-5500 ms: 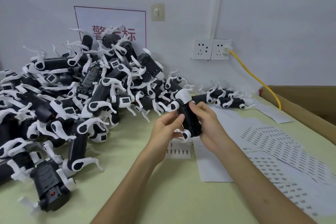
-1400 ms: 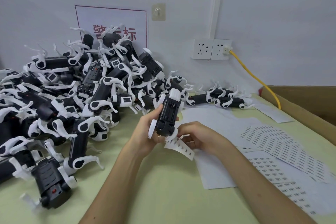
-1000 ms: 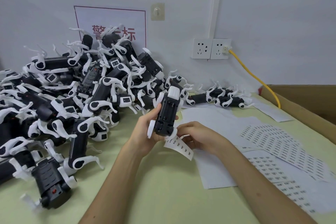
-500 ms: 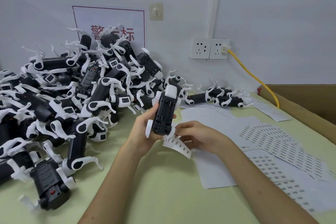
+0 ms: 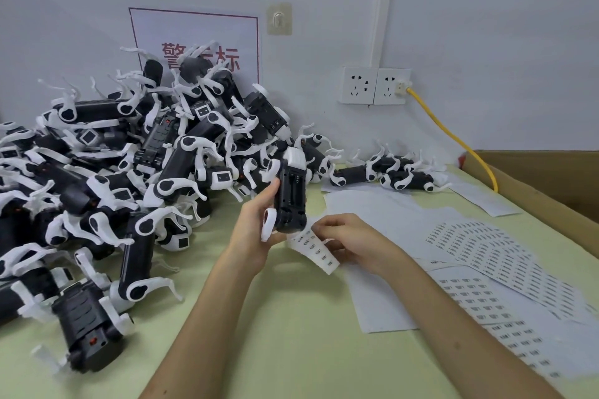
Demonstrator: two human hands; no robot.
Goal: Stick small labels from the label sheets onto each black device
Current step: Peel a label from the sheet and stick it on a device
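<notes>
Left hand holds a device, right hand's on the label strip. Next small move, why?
Likely peel one label off the label strip with the right hand and carry it to the black device. The left hand holds the device upright just above the strip, which the right hand pinches. Whether a label is already lifted is too small to tell.

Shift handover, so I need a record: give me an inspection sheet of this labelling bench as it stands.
Surface: pale green table.
Job's things: black device upright in hand; label strip beneath it; label sheets at right; device pile at left.
Clutter: cardboard box at far right.
Grippers: left hand grips the device; right hand holds the strip.
Cables: yellow cable plugged into wall socket.
Surroundings: white wall, red-lettered sign, hook.
</notes>
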